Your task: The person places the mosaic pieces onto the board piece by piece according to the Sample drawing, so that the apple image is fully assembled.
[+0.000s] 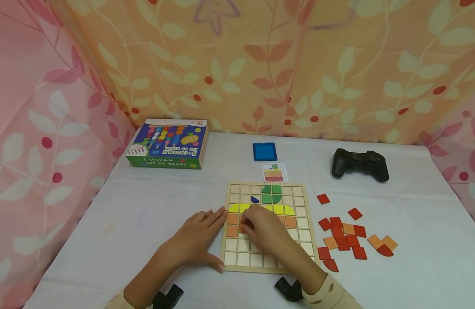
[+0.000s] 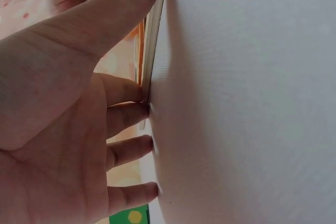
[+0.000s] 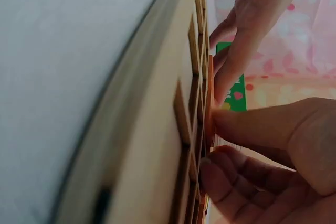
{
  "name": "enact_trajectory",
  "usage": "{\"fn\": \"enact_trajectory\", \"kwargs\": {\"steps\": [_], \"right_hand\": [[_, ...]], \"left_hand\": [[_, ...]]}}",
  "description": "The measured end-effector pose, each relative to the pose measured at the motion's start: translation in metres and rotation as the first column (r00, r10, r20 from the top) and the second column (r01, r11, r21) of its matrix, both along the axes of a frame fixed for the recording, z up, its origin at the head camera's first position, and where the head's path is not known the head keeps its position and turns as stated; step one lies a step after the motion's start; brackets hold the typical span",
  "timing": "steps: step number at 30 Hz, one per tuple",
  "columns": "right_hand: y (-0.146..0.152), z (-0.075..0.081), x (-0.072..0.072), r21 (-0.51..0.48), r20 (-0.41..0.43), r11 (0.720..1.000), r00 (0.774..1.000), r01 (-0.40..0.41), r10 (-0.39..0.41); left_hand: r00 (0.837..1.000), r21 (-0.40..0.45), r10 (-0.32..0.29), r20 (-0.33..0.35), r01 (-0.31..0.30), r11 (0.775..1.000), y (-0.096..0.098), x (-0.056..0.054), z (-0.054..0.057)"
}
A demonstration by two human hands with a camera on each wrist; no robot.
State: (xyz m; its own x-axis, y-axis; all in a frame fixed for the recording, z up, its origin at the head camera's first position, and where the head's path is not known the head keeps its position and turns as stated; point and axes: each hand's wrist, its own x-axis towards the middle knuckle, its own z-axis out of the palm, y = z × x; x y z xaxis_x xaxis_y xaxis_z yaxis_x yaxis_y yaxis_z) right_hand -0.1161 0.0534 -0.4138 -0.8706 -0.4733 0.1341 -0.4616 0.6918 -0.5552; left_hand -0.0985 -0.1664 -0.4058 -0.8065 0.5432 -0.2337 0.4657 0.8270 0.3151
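A wooden grid board (image 1: 273,270) lies on the table with green, yellow and orange tiles set in its upper rows. My left hand (image 1: 200,236) rests at the board's left edge, fingers straight and thumb near the lower left corner; in the left wrist view its fingertips (image 2: 142,111) meet the table by the rim. Over the board's left middle, my right hand (image 1: 266,227) pinches an orange square tile (image 3: 210,98) low at the grid, beside an orange tile (image 1: 232,231) in the first column. A dark blue piece (image 1: 255,200) lies on the upper cells.
Loose red tiles (image 1: 352,241) and orange tiles (image 1: 331,243) are scattered right of the board. Behind it lie a picture card (image 1: 275,172) and a blue tray (image 1: 264,152). A black game controller (image 1: 359,164) sits back right, a bead-game box (image 1: 167,143) back left.
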Motion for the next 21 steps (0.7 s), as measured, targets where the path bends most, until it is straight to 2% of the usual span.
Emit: {"fn": "enact_trajectory", "kwargs": {"steps": [7, 11, 17, 19, 21], "right_hand": [[-0.003, 0.003, 0.009, 0.006, 0.063, 0.99, 0.988, -0.138, 0.138], [-0.001, 0.005, 0.014, 0.024, 0.037, 0.986, 0.986, -0.165, 0.164], [0.023, 0.009, 0.022, 0.038, 0.077, 0.967, 0.966, -0.251, 0.247], [0.039, 0.012, 0.024, 0.035, 0.105, 0.972, 0.968, -0.234, 0.229], [0.057, 0.016, 0.025, 0.042, 0.126, 0.983, 0.977, -0.178, 0.171]], "left_hand": [[1.0, -0.001, -0.006, -0.004, 0.006, 1.0, -0.001, 0.0, -0.001], [1.0, 0.012, -0.013, -0.007, 0.013, 1.0, -0.001, -0.001, -0.002], [1.0, 0.004, -0.013, -0.006, 0.013, 1.0, 0.001, -0.001, -0.003], [1.0, -0.008, -0.01, -0.008, 0.01, 1.0, 0.001, -0.001, -0.005], [1.0, -0.015, -0.005, -0.006, 0.005, 1.0, 0.001, -0.001, -0.005]]}}
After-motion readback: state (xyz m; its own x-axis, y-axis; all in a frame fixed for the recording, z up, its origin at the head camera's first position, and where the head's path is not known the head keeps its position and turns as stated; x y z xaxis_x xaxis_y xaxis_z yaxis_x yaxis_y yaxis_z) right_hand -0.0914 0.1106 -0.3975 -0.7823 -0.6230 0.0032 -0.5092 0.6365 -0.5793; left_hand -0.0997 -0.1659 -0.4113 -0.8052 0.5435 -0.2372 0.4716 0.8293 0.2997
